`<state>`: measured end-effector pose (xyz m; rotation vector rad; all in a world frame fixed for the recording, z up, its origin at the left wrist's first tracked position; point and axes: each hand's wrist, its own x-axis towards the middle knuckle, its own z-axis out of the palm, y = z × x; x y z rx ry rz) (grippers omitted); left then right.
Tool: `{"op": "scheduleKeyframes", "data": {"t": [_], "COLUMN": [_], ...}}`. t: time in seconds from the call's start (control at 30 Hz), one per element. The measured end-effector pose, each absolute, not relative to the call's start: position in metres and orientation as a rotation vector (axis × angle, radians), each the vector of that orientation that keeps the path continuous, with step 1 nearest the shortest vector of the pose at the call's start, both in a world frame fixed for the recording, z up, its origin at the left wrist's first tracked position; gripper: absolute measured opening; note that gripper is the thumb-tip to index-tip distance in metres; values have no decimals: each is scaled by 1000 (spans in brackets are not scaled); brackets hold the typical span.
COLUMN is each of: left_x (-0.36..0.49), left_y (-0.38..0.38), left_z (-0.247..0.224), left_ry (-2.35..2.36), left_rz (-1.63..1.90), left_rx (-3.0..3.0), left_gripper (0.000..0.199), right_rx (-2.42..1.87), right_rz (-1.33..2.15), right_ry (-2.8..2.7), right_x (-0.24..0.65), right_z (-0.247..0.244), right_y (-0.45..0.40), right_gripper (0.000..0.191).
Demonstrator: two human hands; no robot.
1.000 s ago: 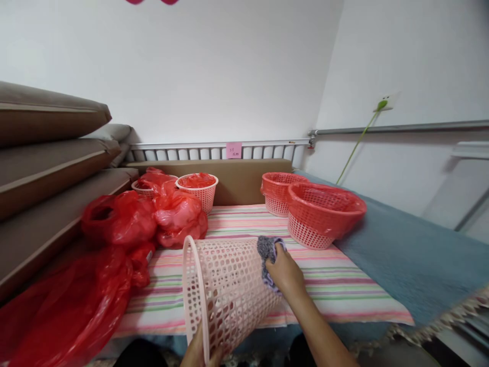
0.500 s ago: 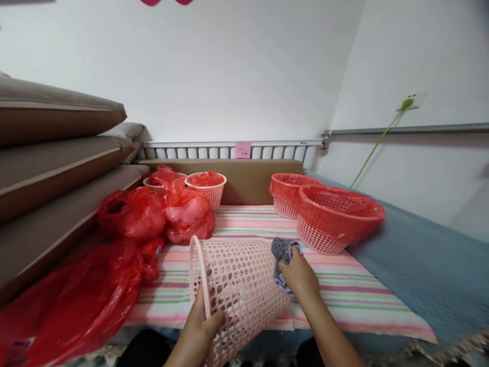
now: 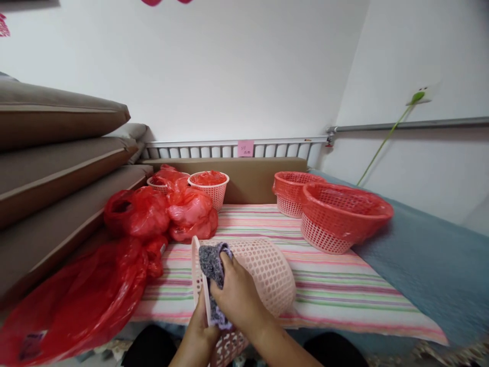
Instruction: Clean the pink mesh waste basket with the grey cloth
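Observation:
A pale pink perforated basket (image 3: 267, 270) lies on its side at the near edge of the striped cloth, its mouth facing left. My left hand (image 3: 200, 331) grips the basket's rim from below, with the thumb outside and the other fingers partly hidden. My right hand (image 3: 240, 295) is closed on a grey cloth with purple edging (image 3: 212, 262), which presses on the basket's side just by the rim. Both hands are close together at the mouth end.
Red plastic bags (image 3: 87, 300) spread over the left side. Two baskets lined with red bags (image 3: 344, 214) stand at right, and a white-rimmed one (image 3: 216, 193) at back left. Stacked cushions (image 3: 57, 158) rise at far left. The striped cloth (image 3: 344, 290) covers the surface.
My right hand has moved left with the grey cloth, from the basket's base end to its rim. My left hand still holds the rim. The view has shifted slightly.

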<state>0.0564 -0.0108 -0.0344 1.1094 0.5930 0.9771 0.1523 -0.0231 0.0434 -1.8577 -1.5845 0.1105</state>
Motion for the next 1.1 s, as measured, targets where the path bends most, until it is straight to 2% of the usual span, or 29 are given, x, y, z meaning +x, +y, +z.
{"op": "scheduleKeyframes", "data": {"t": [0.13, 0.37, 0.5, 0.6, 0.77, 0.97, 1.1], "left_x": [56, 55, 55, 56, 63, 60, 56], "left_y": [-10, -12, -15, -12, -1, -7, -12], "left_z": [-48, -57, -47, -25, 11, 4, -3], "left_ry": [556, 517, 459, 465, 534, 489, 522], "left_rz": [916, 866, 818, 805, 812, 808, 807], "left_rx": [1126, 1181, 1164, 1061, 962, 905, 913], "left_gripper": [90, 89, 90, 96, 97, 100, 103], "right_rx": [-2070, -2602, -2601, -2583, -2552, -2561, -2517], "right_rz": [27, 15, 17, 38, -35, 99, 61], "right_ry": [-1557, -1044, -1017, -1011, -1079, -939, -1045], "right_x": [200, 311, 317, 311, 313, 336, 307], "right_z": [30, 6, 4, 2, -4, -4, 7], "right_y": [-23, -27, -31, -31, -30, -30, -20], "right_gripper": [47, 39, 38, 40, 41, 43, 42]}}
